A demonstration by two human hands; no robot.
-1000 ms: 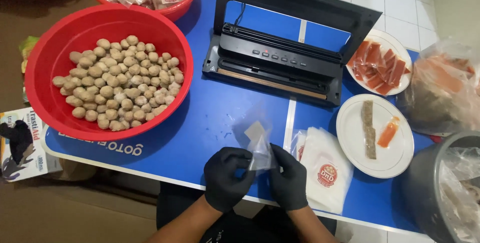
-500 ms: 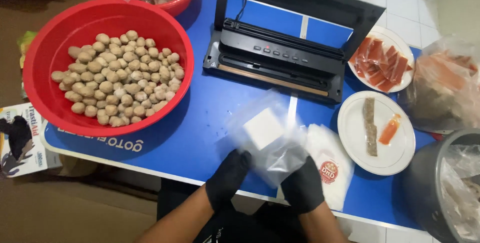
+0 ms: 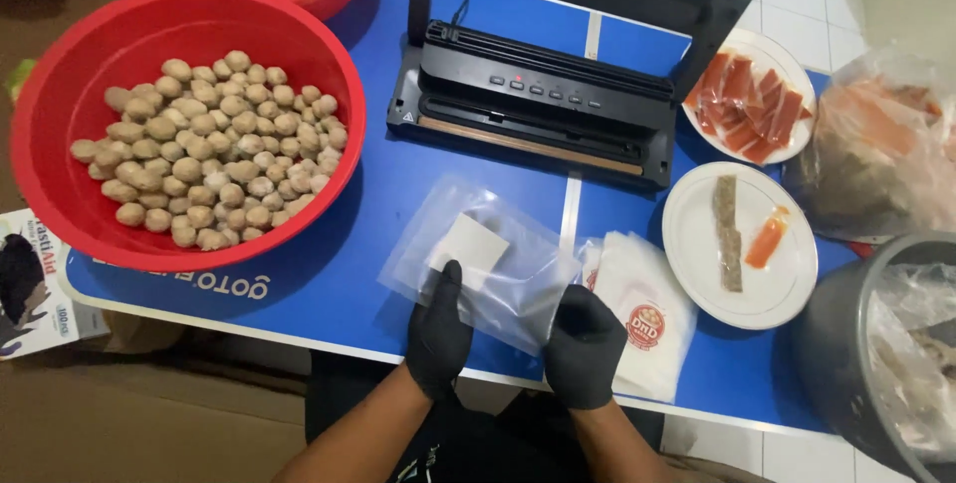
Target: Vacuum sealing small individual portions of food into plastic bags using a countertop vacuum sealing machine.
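Note:
Both my hands wear black gloves and hold a clear plastic bag over the blue table. My left hand grips the bag's near left edge, thumb on top. My right hand pinches the near right edge. A white square label shows inside the bag, which is spread out flat and angled away from me. A big red bowl full of tan meatballs sits to the left.
A black vacuum sealer with raised lid stands behind the bag. A stack of printed bags lies by my right hand. Two white plates hold red strips and sauce. A grey pot and a filled bag are at right.
The small folded bag between my fingers has been opened out and lifted, and is now spread wide and flat over the table. My hands moved apart to its near corners.

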